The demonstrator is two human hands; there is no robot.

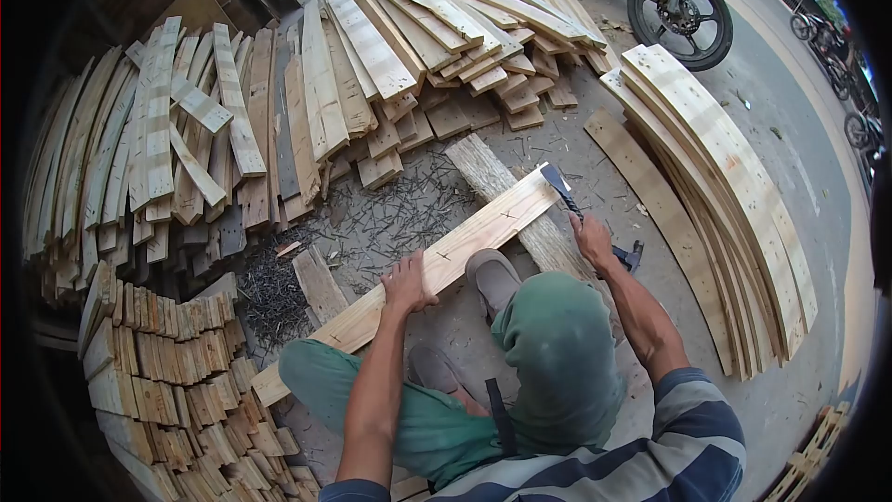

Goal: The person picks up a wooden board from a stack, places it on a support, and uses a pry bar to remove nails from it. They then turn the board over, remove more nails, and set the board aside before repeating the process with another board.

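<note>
Left hand [409, 284]: gripping board [469, 240] mid-frame, seemingly steadying it;
Right hand [592, 242]: clenched round black tool [560, 184], type unclear;
Plank [474, 163]: beneath board, propping it

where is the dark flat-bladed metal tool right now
Right of centre in the head view, the dark flat-bladed metal tool is in the right hand, its blade at the far end of the pale wooden plank.

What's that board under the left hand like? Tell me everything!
The board is long, flat, pale wood with streaky grain and dark marks. It lies slanting across two rougher planks, past the left knee, which hides part of it. The left hand rests on it; a dark tool is at its far end.
</note>
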